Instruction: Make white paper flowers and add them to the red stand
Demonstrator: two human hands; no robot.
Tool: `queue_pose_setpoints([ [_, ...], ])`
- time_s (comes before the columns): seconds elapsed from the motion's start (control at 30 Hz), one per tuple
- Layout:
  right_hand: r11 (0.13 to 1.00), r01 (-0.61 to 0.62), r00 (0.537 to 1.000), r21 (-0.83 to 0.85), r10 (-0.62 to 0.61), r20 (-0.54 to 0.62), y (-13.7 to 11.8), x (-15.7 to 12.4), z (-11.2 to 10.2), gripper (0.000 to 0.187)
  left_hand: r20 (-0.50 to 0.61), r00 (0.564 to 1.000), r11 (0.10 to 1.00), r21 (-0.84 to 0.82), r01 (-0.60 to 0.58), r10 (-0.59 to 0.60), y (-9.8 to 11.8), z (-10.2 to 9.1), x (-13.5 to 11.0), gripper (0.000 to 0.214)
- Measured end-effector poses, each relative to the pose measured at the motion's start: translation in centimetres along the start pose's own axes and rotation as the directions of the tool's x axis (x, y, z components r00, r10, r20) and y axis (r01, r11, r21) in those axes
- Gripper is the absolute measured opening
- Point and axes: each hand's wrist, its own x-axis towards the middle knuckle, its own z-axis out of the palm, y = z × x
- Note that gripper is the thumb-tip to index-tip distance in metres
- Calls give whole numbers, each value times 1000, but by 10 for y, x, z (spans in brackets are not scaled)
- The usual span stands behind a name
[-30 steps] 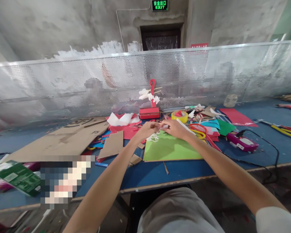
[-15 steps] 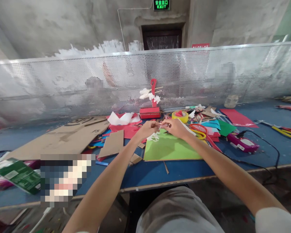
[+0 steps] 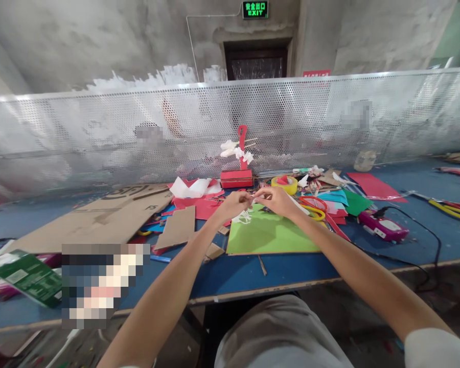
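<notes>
My left hand (image 3: 235, 203) and my right hand (image 3: 274, 201) meet fingertip to fingertip over the far edge of a lime-green sheet (image 3: 276, 232). Both are closed in a pinch on a small piece of white paper (image 3: 252, 200), mostly hidden by the fingers. Just below my left hand, thin white paper strips (image 3: 242, 217) lie on the green sheet. Behind the hands stands a red paper-covered base (image 3: 236, 178) with a curved red upright (image 3: 243, 134); white flower-like tufts (image 3: 238, 152) on thin sticks are fixed to it.
Brown cardboard (image 3: 95, 220) covers the left of the blue table (image 3: 230, 281). Yellow tape (image 3: 284, 185), yellow-handled scissors (image 3: 315, 211) and coloured paper (image 3: 358, 202) crowd the right. Farther right are a purple device (image 3: 385, 226) with a black cable and pliers (image 3: 450, 208). Perforated metal screen (image 3: 199, 122) stands behind.
Both hands stay pinched together in nearly the same place, with only slight finger movement. The things on the table have not moved.
</notes>
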Motion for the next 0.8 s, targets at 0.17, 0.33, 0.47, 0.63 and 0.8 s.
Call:
queue_pose_setpoints([
  [0.17,988,-8,1000,-151,4,-27,0,0,-1,29,-1,1000,1000,-12,-14,14,-4,1,2,14],
  [0.33,965,11,1000,-261,-17,-20,-1,0,-2,32,4,1000,1000,-13,-24,24,-4,2,1,14],
  [0.47,961,26,999,-276,-31,-13,-4,-1,-2,39,5,999,999,16,-31,31,-1,2,0,15],
  [0.63,961,41,999,-273,-44,-6,-3,-2,-3,47,0,998,997,60,-58,58,-1,0,-1,14],
  [0.8,987,36,999,-157,-39,-17,-1,-1,-2,32,-22,999,997,69,-39,41,-1,-1,-1,15],
])
